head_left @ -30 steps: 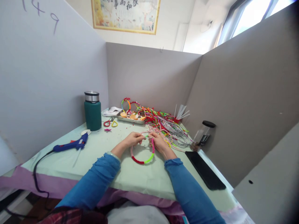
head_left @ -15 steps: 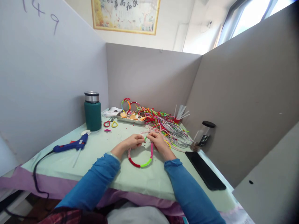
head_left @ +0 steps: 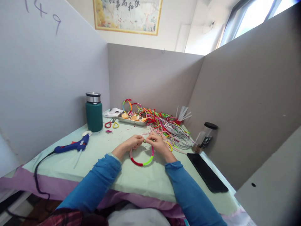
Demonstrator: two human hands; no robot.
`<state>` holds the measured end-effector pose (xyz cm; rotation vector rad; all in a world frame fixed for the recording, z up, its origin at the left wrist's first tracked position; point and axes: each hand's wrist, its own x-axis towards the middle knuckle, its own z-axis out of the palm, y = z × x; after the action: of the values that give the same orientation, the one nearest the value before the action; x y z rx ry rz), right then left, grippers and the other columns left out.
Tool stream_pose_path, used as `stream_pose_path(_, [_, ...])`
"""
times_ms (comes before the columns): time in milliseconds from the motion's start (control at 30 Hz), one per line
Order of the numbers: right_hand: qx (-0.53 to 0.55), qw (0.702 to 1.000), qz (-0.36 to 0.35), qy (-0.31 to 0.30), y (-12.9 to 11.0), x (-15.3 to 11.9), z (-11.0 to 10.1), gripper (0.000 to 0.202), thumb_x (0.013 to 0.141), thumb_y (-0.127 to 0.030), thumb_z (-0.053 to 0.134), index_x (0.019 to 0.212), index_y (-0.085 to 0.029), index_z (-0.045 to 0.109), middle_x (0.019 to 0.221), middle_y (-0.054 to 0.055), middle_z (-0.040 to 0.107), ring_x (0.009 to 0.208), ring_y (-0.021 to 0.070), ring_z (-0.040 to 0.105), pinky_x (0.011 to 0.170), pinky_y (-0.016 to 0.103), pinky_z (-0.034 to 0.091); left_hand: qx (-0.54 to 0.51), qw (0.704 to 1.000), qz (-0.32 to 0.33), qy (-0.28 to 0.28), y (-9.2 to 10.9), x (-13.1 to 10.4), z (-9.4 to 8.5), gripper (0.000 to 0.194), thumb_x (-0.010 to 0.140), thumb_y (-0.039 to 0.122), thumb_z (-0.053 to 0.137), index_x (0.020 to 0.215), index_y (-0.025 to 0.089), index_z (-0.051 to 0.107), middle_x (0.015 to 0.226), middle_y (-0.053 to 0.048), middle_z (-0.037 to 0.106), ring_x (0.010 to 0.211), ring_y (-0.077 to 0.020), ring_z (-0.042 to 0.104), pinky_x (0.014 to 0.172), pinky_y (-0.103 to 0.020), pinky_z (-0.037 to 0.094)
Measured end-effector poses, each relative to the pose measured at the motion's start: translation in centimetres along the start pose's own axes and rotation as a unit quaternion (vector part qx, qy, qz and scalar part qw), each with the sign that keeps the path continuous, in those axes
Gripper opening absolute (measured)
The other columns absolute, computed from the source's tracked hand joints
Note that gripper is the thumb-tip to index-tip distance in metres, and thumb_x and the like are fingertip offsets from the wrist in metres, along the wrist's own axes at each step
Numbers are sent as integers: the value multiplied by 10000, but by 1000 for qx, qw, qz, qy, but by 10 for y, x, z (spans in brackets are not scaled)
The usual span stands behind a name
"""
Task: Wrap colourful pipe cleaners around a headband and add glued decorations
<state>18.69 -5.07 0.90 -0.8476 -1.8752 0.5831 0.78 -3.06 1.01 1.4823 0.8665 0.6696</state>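
At far left, a pale partition (head_left: 58,69) with handwritten digits rises beside the tabletop (head_left: 98,171), whose pale green cover has a purple cloth (head_left: 66,189) hanging below its front edge. A blue glue gun (head_left: 72,146) lies there, its black cord trailing over that edge, near a green flask (head_left: 94,116) standing upright. Behind, a framed picture (head_left: 128,15) hangs on the wall above the rear partition (head_left: 152,75). Farther right come a metal tray (head_left: 131,121) of small pieces, a tangled heap of fuzzy stems (head_left: 162,121), a clear jar (head_left: 205,135) with a black lid, a black slab (head_left: 207,172) and, high up, a bright window (head_left: 249,22). The picture and window are cut off by the upper edge, and the tray's contents are too small to name. Front and centre, between the sleeves, is the multicoloured ring (head_left: 142,164). The left hand (head_left: 134,142) and right hand (head_left: 156,142) meet at its far side, the fingers of each pinched closed on it around a tiny green bit; they hide that stretch, so whether the ring is joined there cannot be told. Its curved red and lime side points toward the person, its pinched side toward the rear partition; being round, it shows no clear long axis.
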Motion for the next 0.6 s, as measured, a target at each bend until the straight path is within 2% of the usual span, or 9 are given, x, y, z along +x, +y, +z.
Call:
stream_pose_path(200, [-27,999,-23,-33,0,-2,-3,192,772,-340,644,638,-203,655,789,20,506,789,159,487,759,290,380,16,1000,0,14,-2,2,0,427,671,527,643,673,188,384,500,100,272,370,-21,170,376,-203,95])
stream_pose_path(400, [-15,999,-14,-32,-3,-2,-3,219,773,-390,638,661,-204,661,801,22,516,811,166,488,780,289,384,77,995,43,37,-5,5,-1,456,639,576,647,749,157,505,479,102,293,360,-27,211,384,-211,114])
stream_pose_path(467, [19,1000,10,-9,2,-1,-2,286,800,-445,585,662,-203,650,793,25,544,807,169,503,766,283,392,89,993,59,49,-4,5,-1,461,639,581,643,752,149,526,478,98,313,368,-30,223,390,-213,125])
stream_pose_path(533, [78,994,63,39,10,2,-1,383,834,-514,494,682,-199,651,752,28,564,753,164,515,718,278,404,92,991,70,60,-3,5,0,460,636,575,647,751,141,544,476,93,333,383,-33,236,398,-213,139])
stream_pose_path(600, [161,973,136,97,20,6,0,476,849,-573,409,697,-189,645,706,33,571,662,149,508,637,271,412,95,991,74,65,-2,5,0,453,624,555,664,753,133,563,473,88,351,397,-38,254,405,-211,157])
